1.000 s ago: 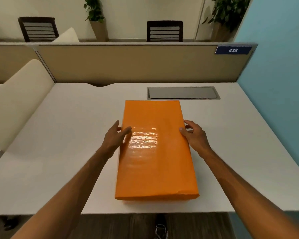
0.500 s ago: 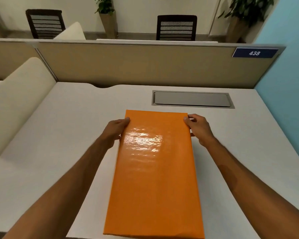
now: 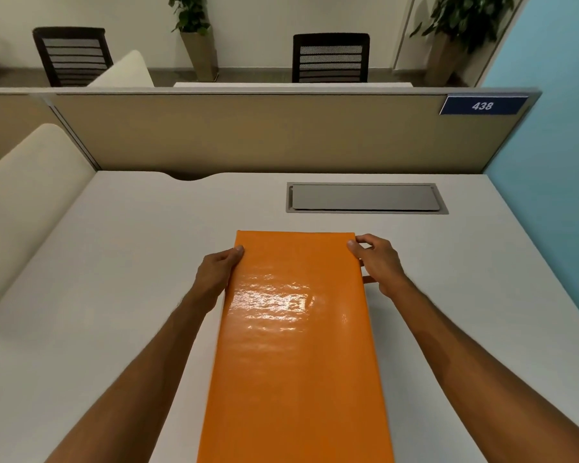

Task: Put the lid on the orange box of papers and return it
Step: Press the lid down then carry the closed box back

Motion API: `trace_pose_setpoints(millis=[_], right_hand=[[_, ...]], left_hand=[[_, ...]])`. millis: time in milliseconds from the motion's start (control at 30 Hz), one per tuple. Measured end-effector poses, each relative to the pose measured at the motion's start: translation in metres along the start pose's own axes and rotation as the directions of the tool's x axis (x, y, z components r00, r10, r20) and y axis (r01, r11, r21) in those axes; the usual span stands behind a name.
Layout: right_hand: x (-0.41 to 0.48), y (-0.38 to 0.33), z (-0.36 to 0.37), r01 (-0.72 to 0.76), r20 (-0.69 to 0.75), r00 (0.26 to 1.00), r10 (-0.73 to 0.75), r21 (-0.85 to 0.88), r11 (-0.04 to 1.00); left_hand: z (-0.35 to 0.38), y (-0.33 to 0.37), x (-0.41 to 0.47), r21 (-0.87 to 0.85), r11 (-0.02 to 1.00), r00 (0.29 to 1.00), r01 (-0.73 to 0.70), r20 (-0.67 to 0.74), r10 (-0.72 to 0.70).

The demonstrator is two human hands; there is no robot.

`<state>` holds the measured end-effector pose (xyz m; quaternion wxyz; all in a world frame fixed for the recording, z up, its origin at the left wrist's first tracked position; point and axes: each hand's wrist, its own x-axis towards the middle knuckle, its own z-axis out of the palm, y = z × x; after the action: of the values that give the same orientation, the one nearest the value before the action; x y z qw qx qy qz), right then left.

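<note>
Lid on, the orange box (image 3: 298, 345) is clasped at its far corners by the left hand (image 3: 214, 275) and right hand (image 3: 376, 265), steadying its long sides above the surface (image 3: 114, 262) for carrying.

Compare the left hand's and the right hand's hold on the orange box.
The left hand lies flat along its side of the orange box; the right hand is arched. The left sits slightly nearer the person; the right reaches the far corner. Both thumbs rest on the lid.

left hand (image 3: 216, 274), right hand (image 3: 378, 262), fingers curled, gripping
</note>
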<state>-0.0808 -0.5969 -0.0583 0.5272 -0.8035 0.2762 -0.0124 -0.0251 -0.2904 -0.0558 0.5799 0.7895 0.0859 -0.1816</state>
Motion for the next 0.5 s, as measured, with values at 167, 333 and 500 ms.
trace_pose_setpoints(millis=[167,333,500], right_hand=[[-0.011,-0.003,-0.001,-0.002,-0.027,1.000,0.002,-0.007,1.000],[-0.032,0.000,-0.003,0.007,-0.031,0.999,-0.007,-0.016,1.000],[-0.068,0.011,-0.008,0.029,-0.007,1.000,-0.029,-0.023,0.999]], left_hand=[[0.000,0.003,-0.006,-0.008,1.000,1.000,-0.006,-0.026,0.006],[0.000,0.004,-0.022,0.067,0.998,0.997,-0.004,-0.078,0.010],[-0.006,-0.008,-0.054,0.074,0.997,0.999,-0.035,-0.019,0.036]])
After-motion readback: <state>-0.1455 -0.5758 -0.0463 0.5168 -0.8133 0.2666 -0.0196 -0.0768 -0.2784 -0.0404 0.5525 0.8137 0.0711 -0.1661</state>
